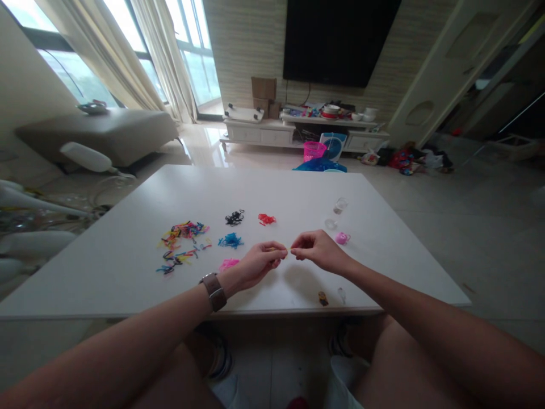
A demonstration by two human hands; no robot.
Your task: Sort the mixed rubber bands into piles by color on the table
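My left hand (263,262) and my right hand (317,250) meet above the white table (293,193), thumbs and fingertips pinched. A thin yellow rubber band (288,251) shows faintly between them, mostly hidden by the fingers. Beside my left wrist lies a pink pile (229,264) of small bands, partly covered by the hand. Farther back are a blue pile (231,241), a black pile (234,218) and a red pile (267,218). Mixed-colour bands (181,241) spread out on the left. A small pink object (342,238) sits beyond my right hand.
A clear little jar (340,205) and a clear round lid (331,224) are at the right. Close to the front edge lie a small brown-yellow figure (323,298) and a clear piece (341,295). Behind the table stands a pink basket (314,151).
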